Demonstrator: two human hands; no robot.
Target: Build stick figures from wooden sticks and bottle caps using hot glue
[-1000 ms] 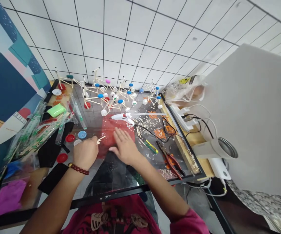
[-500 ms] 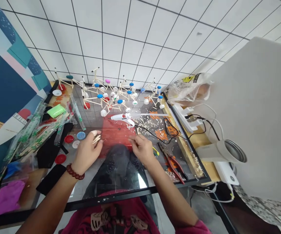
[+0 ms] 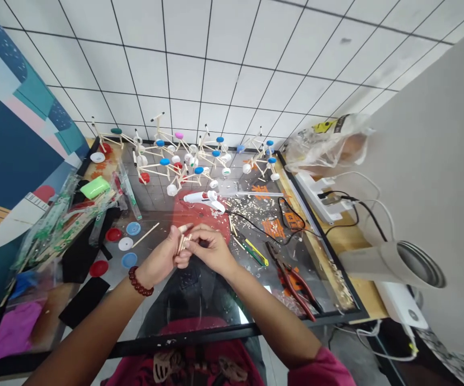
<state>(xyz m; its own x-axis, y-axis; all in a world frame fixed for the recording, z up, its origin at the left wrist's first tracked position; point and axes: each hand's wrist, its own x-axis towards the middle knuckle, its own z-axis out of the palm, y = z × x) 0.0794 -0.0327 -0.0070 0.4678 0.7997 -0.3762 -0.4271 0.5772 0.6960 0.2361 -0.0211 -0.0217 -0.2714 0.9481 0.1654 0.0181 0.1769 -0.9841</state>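
Nearby, glue gun [image 3: 199,198] rests at top of red sheet [image 3: 211,222]; stick models [image 3: 183,158] stand beyond. Shavings [image 3: 248,212] and pliers [image 3: 292,284] lie right; loose stick [image 3: 145,235] and bottle caps [image 3: 129,241] left. Wooden sticks [image 3: 183,244] sit just above red sheet, between hands. Left hand [image 3: 160,257] curled round them; right hand [image 3: 211,249] pinching them, fingertips pressed together.

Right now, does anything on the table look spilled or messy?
Yes. Pale wood shavings are scattered across the glass tabletop, to the right of the white glue gun. They look spilled because they lie loose in a wide patch, not in one neat pile.
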